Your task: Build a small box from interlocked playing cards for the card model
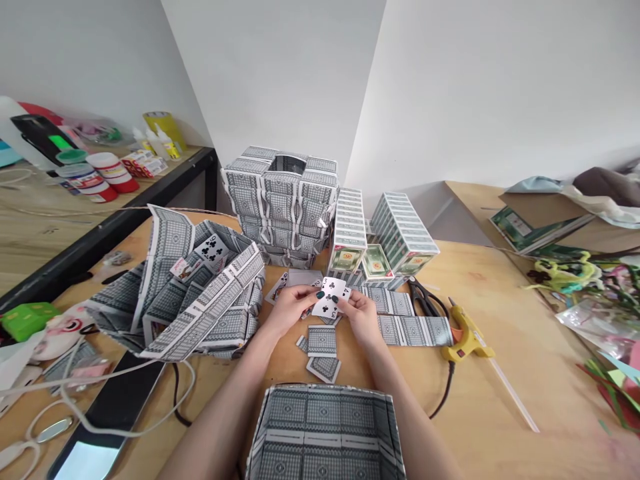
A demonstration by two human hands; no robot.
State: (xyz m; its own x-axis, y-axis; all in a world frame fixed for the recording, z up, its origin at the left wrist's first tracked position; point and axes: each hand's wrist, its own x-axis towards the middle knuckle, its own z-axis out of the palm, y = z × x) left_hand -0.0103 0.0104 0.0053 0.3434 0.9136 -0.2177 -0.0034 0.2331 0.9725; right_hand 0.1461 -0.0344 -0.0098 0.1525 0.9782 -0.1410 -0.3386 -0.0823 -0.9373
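Observation:
My left hand point(291, 307) and my right hand point(362, 319) hold playing cards point(329, 301) between them, face side up with black club marks. Thumb and fingers of each hand pinch a side edge, and a second card peeks out by the right thumb. Below them on the table lie a grey-backed card point(322, 341) and a folded card piece point(323, 369). Between my forearms stands an open box made of joined cards point(324, 440). Right of my right hand are strips of joined cards point(415, 331).
A large card-built structure point(285, 200) stands at the back, beside stacked card packs point(403, 230). Left lies another card construction point(200, 300) with loose cards in it. Black scissors point(424, 297) and a yellow glue gun point(467, 337) lie right. A white cable point(110, 430) crosses a phone point(95, 440).

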